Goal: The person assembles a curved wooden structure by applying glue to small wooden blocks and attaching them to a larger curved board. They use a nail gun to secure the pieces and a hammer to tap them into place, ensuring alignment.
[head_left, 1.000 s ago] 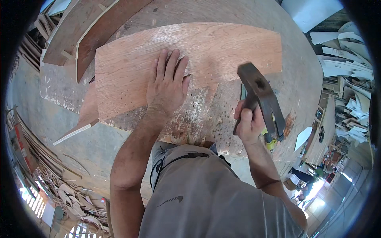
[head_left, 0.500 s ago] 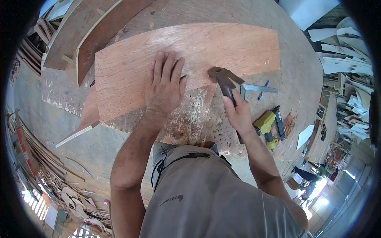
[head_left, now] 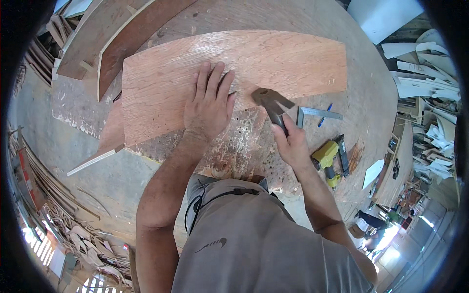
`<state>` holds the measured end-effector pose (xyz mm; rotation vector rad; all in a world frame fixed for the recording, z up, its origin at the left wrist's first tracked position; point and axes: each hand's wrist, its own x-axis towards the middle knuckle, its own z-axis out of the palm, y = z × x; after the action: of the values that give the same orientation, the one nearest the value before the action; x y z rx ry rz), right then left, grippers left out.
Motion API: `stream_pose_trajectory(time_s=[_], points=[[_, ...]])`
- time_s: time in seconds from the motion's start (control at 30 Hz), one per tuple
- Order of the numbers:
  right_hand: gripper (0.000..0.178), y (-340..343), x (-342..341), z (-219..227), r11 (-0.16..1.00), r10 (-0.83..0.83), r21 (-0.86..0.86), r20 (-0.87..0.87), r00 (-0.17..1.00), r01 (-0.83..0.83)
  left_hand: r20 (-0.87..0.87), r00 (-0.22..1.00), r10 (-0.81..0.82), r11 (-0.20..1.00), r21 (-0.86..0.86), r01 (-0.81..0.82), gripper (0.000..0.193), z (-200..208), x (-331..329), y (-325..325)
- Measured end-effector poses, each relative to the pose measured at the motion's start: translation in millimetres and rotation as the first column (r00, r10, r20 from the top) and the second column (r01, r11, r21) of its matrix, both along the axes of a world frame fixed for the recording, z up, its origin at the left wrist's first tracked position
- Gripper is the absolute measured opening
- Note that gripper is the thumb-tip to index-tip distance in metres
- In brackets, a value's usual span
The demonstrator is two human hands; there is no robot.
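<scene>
A curved plywood panel (head_left: 288, 58) lies across the worktable, its far edge bowed. My left hand (head_left: 210, 105) rests flat on the panel's near middle, fingers stretched out and slightly spread. In my right hand (head_left: 292, 144) is a claw hammer (head_left: 271, 99), gripped by its dark handle. The hammer's head is over the panel's near edge, right of my left hand; whether it touches the wood I cannot tell. Under the panel's left end, another reddish plywood piece (head_left: 110, 129) sticks out past the table edge.
Right of the hammer lie a metal try square (head_left: 320, 113), a blue pen (head_left: 325, 115) and a yellow-green nail gun (head_left: 326, 155). A curved wooden frame (head_left: 117, 46) stands at the far left. The worn worktable (head_left: 234, 141) is pitted. Offcuts (head_left: 427, 73) are stacked at right.
The hammer head has shifted slightly left and down, with my right hand following. My left hand and the panel appear a little further right in the view.
</scene>
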<state>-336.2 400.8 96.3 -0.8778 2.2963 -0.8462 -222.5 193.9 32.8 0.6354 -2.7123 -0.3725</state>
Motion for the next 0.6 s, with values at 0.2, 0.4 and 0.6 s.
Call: stream_pose_trajectory(time_s=[0.2, 0.4, 0.6], points=[[0.032, 18, 7, 0, 0.941, -0.06, -0.337, -0.086, 0.995, 0.028, -0.002, 1.0, 0.016, 1.0, 0.001, -0.016, 0.05, 2, 2, -1], [0.034, 4, 1, -16, 0.998, 0.021, -0.06, -0.14, 0.99, -0.029, -0.022, 1.0, 0.01, 1.0, 0.015, -0.009, 0.049, 0, -1, 1], [0.04, 14, 10, -7, 0.95, -0.111, -0.291, 0.021, 0.994, 0.113, -0.018, 1.0, 0.012, 1.0, -0.012, -0.012, 0.049, -4, 1, -1]])
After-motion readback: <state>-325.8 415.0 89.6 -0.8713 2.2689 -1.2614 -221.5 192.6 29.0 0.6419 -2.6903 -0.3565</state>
